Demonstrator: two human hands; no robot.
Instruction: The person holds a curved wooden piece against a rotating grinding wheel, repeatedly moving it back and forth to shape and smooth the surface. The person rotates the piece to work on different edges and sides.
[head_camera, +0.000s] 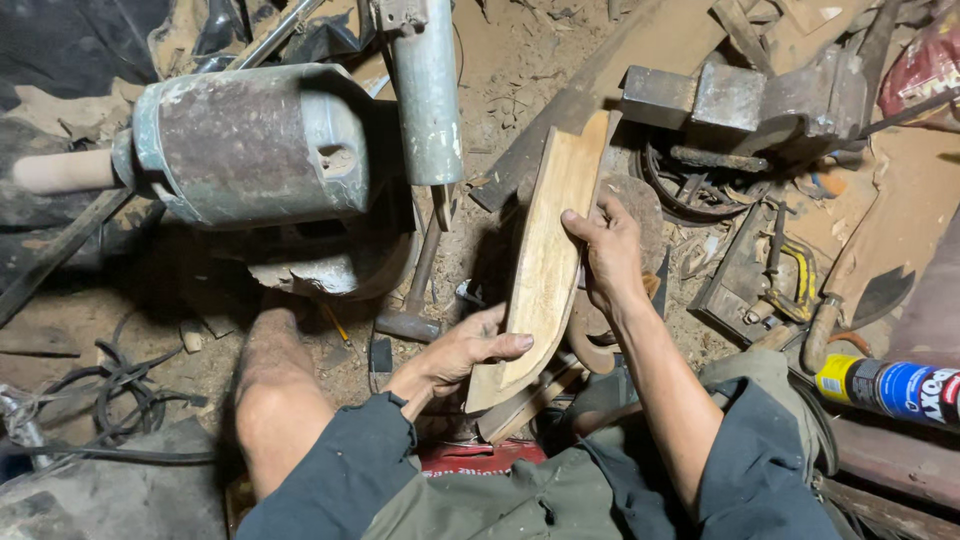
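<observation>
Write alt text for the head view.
Both hands hold a long curved wooden piece: left hand near its lower end, right hand on its right edge. A rusty motor and vise sit beyond.

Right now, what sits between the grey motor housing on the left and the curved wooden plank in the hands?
In the head view, between the motor housing and the wooden plank stands a grey metal cylinder, with a hammer lying on the dirt below it.

We see warm, dim light from above, deep shadows under the motor, sharp focus centrally, and slight wide-angle stretching at the edges.
</observation>
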